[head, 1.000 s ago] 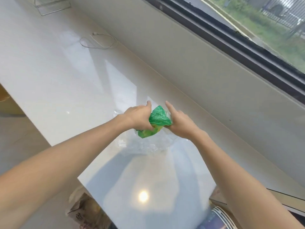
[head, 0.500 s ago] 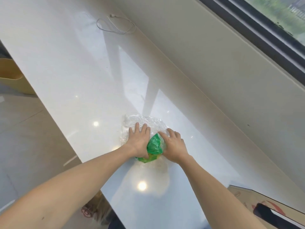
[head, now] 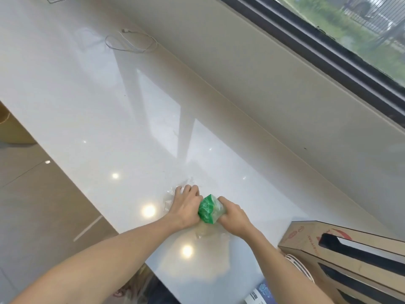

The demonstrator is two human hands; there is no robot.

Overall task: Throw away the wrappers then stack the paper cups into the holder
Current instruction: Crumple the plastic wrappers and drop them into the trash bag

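A crumpled green wrapper (head: 208, 209) is squeezed between my two hands on the white counter (head: 92, 110). My left hand (head: 186, 207) presses against its left side, and my right hand (head: 234, 216) grips its right side. Clear plastic wrapping (head: 175, 194) lies crushed under and around my hands, poking out past the left fingers and below the wrists. No paper cups are plainly visible. A brown cardboard box with dark slots (head: 350, 257) stands at the lower right; I cannot tell whether it is the holder.
A thin white cable (head: 131, 41) lies coiled far back on the counter, near the wall. A window (head: 350, 29) runs along the upper right. The counter's front edge drops to a tiled floor (head: 39, 216) at left. A bag (head: 133, 288) sits below the edge.
The wrapper bundle is squeezed tighter and the clear plastic has been gathered in under my hands. The view has shifted, and the cardboard box shows more at the lower right.
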